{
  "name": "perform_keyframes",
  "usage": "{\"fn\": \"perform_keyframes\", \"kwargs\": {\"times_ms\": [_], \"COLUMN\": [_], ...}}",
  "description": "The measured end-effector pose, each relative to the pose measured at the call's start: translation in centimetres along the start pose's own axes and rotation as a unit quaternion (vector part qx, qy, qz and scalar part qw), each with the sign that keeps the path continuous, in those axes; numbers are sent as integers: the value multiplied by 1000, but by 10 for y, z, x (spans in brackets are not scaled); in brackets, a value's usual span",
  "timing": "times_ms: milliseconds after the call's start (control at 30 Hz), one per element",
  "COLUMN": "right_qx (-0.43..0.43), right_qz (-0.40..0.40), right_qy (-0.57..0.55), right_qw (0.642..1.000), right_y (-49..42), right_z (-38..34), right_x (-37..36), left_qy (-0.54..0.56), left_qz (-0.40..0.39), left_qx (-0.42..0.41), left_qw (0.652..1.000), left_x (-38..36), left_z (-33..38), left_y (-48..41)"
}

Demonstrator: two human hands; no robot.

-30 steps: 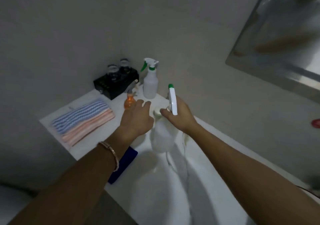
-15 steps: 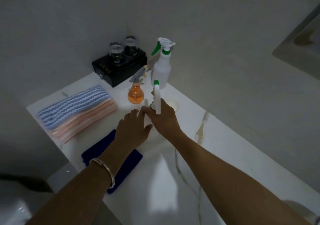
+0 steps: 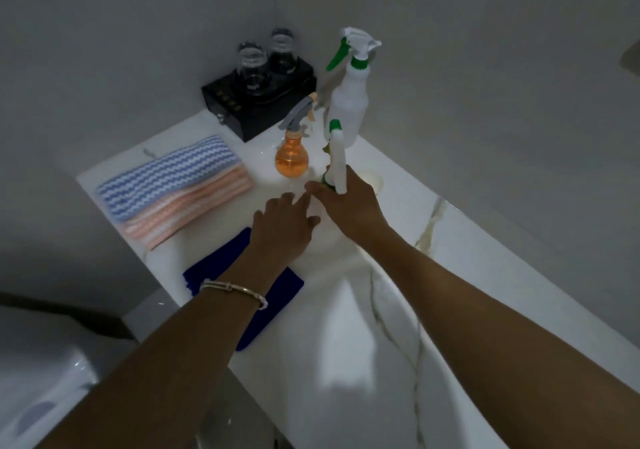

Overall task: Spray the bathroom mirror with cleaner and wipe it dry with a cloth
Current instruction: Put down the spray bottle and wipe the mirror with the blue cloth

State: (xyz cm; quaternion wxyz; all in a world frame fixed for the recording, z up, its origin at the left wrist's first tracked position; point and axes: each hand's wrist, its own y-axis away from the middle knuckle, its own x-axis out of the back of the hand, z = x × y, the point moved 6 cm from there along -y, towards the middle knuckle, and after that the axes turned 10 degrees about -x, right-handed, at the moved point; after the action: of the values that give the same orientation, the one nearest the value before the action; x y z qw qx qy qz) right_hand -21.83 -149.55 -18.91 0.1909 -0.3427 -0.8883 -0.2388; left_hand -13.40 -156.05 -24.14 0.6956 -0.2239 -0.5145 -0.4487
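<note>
Orange bottle [image 3: 292, 159]: white spray bottle [image 3: 349, 102] just behind-right, black box [image 3: 263, 109] behind, striped cloths [image 3: 173, 189] left, blue cloth [image 3: 214, 268] near-left. Counter [image 3: 346, 351] is bare well to its near-right.

Both forearms bare, no sleeves; thin metal bangle [image 3: 232, 290] on left wrist.

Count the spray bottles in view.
3. A tall white bottle stands at the back near the wall; a small orange bottle stands left of it; the third bottle is gripped by the right hand.
</note>
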Motion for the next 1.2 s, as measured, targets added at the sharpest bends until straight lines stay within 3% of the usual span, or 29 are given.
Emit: {"fn": "perform_keyframes", "kwargs": {"times_ms": [133,233,367,500,733,833,933,1067,1200], "right_qx": [-95,-155,-32,151,206,197,186,155,75], "right_qz": [10,-37,-142,-136,-79,-74,-68,-64,-27], "right_qy": [-26,130,261,386,416,427,420,441,468], "right_qw": [995,979,954,900,882,879,886,882,880], "right_y": [15,40,56,55,44,44,53,68,78], "right_z": [56,122,144,129,123,115,104,92,83], "right_x": [2,-28,-85,-123,-135,-130,-116,-74,18], "left_qy": [-29,-17,-38,-81,-96,-127,-109,-90,-34], "left_qz": [-36,-83,-97,-115,-114,-96,-165,-207,-257], "left_qx": [29,73,63,15,5,1,11,-72,-173], "left_qw": [999,994,993,990,989,987,980,972,950], "left_x": [-12,-37,-65,-90,-110,-99,-80,-46,-10], "left_z": [-38,-71,-81,-71,-68,-68,-66,-30,52], "left_y": [36,70,97,117,133,126,115,100,75]}}
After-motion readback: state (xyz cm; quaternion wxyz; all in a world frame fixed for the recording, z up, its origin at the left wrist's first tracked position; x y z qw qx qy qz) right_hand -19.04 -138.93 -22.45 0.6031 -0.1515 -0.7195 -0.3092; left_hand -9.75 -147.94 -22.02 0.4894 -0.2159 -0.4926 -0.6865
